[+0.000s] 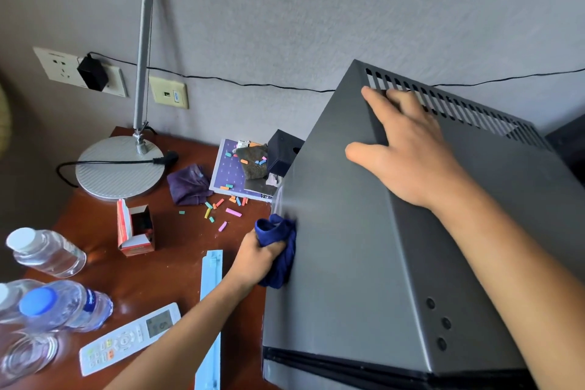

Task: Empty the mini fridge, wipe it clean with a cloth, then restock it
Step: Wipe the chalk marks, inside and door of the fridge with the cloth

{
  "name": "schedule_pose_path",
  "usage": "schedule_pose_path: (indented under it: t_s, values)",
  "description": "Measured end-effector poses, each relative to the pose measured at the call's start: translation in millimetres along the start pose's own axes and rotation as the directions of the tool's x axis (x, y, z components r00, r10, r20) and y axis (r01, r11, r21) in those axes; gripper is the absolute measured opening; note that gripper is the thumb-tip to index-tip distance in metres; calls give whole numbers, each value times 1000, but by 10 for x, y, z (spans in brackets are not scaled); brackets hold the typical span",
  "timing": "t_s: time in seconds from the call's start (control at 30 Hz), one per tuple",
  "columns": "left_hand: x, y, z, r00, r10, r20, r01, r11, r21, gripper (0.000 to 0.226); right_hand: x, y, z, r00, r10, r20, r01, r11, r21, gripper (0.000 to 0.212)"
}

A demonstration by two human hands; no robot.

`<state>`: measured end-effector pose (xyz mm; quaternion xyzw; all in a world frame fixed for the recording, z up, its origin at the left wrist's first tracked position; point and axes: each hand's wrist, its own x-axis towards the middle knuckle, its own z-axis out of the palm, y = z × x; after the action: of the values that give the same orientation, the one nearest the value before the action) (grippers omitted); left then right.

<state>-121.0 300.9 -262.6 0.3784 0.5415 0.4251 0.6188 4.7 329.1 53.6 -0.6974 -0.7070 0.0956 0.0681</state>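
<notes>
Wiping the fridge's side
Left hand (258, 255) grips blue cloth (280, 250) against mini fridge (342, 263), centre frame; right hand (408, 152) rests spread on top.

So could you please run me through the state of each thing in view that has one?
mini fridge: door shut, standing on the desk.
blue cloth: bunched, pressed to the fridge's side.
left hand: grips the blue cloth.
right hand: flat on the fridge top.
water bottles: capped, lying down.
red carton: flap open.
black adapter: plugged in.
purple cloth: crumpled, unused.
</notes>
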Motion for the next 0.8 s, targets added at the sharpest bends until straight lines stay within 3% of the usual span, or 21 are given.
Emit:
schedule_pose_path:
  t_s: [0.07, 0.2, 0.3, 0.4, 0.43, 0.5, 0.57, 0.67, 0.8]
  values:
    - [238, -201, -43, 997, -71, -39, 74, 996, 56, 18, 3, 9, -15, 1000, -6, -3, 6, 1000, -18, 91]
    - [742, -733, -201, 965, -258, -45, 257, 899, 356, 9, -2, 27, -20, 1000, -24, -5, 24, 999, -38, 83]
    - [809, -739, -209, 939, -342, -39, 328, 856, 400, 17, 1, 34, -38, 999, -31, 7, 31, 999, -37, 83]
    - [600, -539, -153, 955, -291, -53, 295, 926, 236, 3, -10, 28, -44, 1000, -25, 14, 26, 999, -37, 83]
    - [531, -482, -124, 964, -256, -68, 264, 951, 160, 10, -11, 23, -41, 999, -28, 19, 28, 999, -41, 84]
    - [415, -253, -76, 987, -151, -63, 153, 987, 38, 14, -8, 13, -35, 999, -29, 25, 30, 999, -45, 85]
    - [443, -8, -59, 999, -38, -14, 38, 999, -16, 4, -4, 4, -38, 999, -21, 27, 22, 999, -46, 87]
    - [653, 84, -48, 1000, 25, -17, -24, 999, 25, 11, -8, -9, -33, 999, -14, 29, 16, 998, -53, 88]
    - [945, -417, -99, 988, -129, -82, 144, 964, 225, 5, -8, -14, -30, 999, -11, 31, 13, 999, -45, 89]
